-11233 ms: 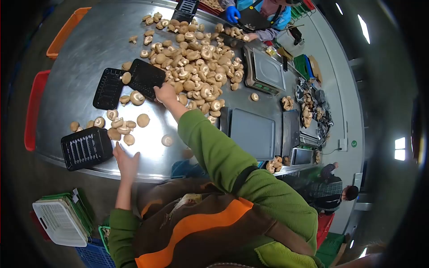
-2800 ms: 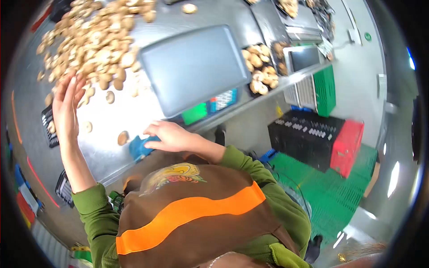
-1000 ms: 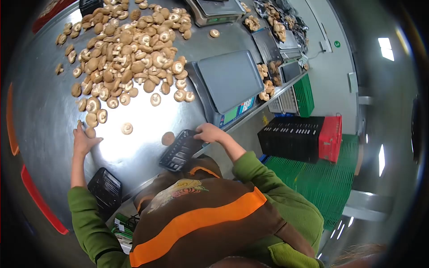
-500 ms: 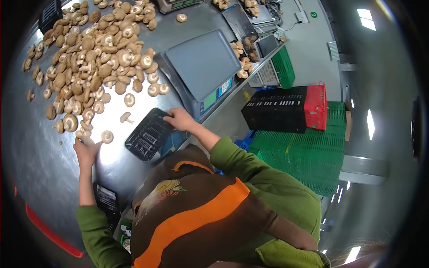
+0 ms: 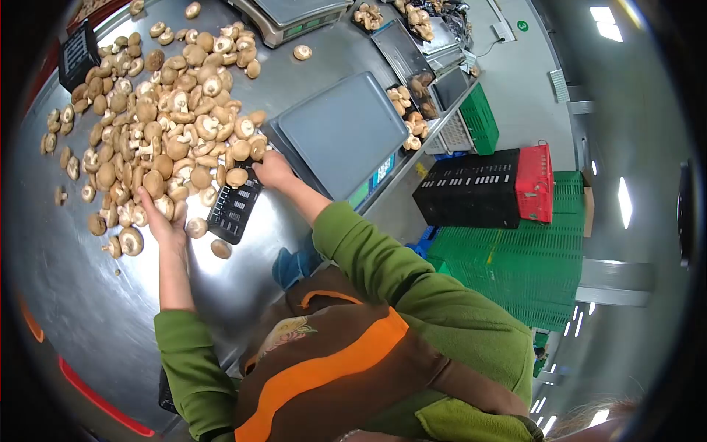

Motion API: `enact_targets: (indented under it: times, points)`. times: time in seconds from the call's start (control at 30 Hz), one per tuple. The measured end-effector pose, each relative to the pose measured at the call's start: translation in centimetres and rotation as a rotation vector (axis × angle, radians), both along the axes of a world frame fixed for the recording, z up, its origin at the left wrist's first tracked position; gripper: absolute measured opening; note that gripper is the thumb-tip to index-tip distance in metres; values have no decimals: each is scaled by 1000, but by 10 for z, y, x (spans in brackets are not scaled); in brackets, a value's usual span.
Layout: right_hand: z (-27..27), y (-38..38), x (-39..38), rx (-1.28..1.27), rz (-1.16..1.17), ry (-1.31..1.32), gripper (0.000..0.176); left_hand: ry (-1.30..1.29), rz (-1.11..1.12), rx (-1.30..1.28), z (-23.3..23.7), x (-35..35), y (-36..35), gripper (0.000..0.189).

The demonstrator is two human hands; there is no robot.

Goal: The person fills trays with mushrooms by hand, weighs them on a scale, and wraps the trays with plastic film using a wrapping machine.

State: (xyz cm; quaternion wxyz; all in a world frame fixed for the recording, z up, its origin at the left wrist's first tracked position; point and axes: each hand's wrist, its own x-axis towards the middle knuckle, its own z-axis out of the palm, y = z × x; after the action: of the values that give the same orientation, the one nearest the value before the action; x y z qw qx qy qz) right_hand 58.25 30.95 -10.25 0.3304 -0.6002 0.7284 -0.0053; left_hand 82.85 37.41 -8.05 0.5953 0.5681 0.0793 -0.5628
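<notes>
A large heap of brown mushrooms (image 5: 158, 125) lies on the metal table (image 5: 81, 309). My left hand (image 5: 164, 221) is at the near edge of the heap, fingers against mushrooms and thumb apart, its palm side partly hidden. Beside it on the right is a black slotted tray (image 5: 231, 215), whose far end reaches the heap with mushrooms over it. My right hand (image 5: 274, 171) is closed round the tray's far right corner. A loose mushroom (image 5: 220, 249) lies near the tray's near end.
Right of the heap stands a scale with a grey platform (image 5: 342, 132); another scale (image 5: 291, 18) is farther back. Trays of mushrooms (image 5: 416, 129) line the table's right edge. Beyond it are a black crate (image 5: 468, 188), a red crate (image 5: 535, 184) and stacked green crates (image 5: 508, 258).
My right hand and the black tray have moved forward to the heap, and mushrooms now overlap the tray. My left hand has moved forward and right, into the heap's edge.
</notes>
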Motion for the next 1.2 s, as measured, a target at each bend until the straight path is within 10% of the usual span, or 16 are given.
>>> enact_targets:
  times: [0.13,0.43,0.67,0.8,1.2]
  points:
    - [-25,-24,41,-81,-72,-210,30,-89,-69,-171,-1,-11,-22,54]
    - [-57,17,51,-530,-182,-677,24,-1588,-614,-395,-24,-30,24,56]
    - [-44,54,42,-270,-299,-969,25,-1588,-567,-562,11,-35,52,67]
    - [-9,76,27,-72,-468,-1148,25,-1167,-392,-494,8,-35,66,74]
    - [107,32,-75,-212,-460,-1023,26,-863,-313,-543,112,-123,2,35]
